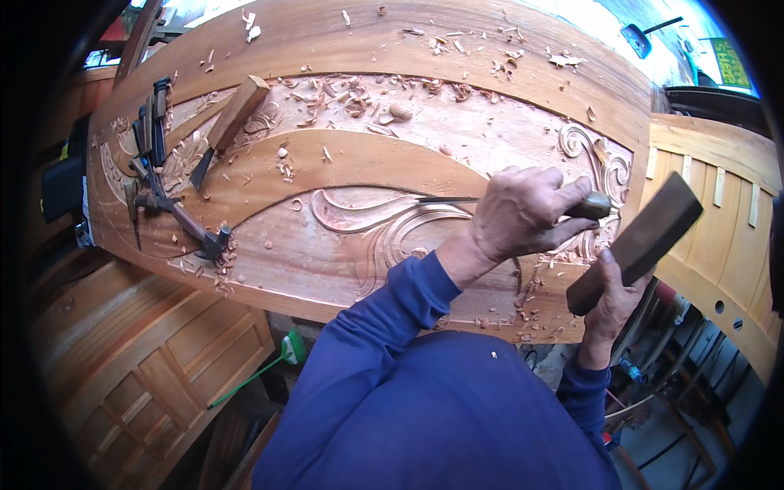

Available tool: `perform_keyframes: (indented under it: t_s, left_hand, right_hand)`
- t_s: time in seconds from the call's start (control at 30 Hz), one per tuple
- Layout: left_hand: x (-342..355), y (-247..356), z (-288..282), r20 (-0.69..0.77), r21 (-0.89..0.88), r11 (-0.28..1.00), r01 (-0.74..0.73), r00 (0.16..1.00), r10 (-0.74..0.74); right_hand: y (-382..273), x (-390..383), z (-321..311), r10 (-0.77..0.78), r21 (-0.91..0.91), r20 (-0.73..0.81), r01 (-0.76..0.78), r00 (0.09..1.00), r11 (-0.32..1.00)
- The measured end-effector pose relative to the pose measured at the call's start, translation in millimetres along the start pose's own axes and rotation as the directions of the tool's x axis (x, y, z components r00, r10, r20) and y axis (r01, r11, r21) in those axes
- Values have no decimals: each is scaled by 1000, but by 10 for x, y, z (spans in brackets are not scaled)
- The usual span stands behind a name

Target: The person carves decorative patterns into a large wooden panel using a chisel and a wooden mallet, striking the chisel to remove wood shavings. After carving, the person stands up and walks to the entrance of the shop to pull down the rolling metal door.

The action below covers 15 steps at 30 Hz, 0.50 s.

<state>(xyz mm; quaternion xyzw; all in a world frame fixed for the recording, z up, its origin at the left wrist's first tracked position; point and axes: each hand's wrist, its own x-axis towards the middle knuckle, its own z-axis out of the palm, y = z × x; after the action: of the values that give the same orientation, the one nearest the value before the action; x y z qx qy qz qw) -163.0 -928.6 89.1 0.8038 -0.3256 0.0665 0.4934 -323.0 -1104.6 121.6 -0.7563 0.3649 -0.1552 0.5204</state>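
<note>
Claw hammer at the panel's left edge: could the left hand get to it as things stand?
Probably not right away. The left hand is wrapped around a chisel, and the hammer lies far across the panel. Only wood chips lie between them.

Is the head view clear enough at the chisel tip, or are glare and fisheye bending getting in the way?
Head view: chisel tip sharp, evenly lit, no glare on the carved panel; left hand and right hand with the wooden block in focus; panel edges bow toward the rim; top right corner overexposed.

Hammer and chisels lie on the panel's left end
</note>
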Motion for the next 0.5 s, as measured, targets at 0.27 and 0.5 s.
perform_keyframes:
  t_s: [0.27, 0.5]
  left_hand:
    - [29, 121, 92, 17, -113, 988, -103, 994, 106]
    - [-2, 90, 95, 76, -123, 992, -37, 996, 47]
  right_hand:
    - [-77, -35, 45, -44, 217, -104, 66, 994, 974]
    - [-48, -67, -56, -42, 178, -89, 58, 995, 982]
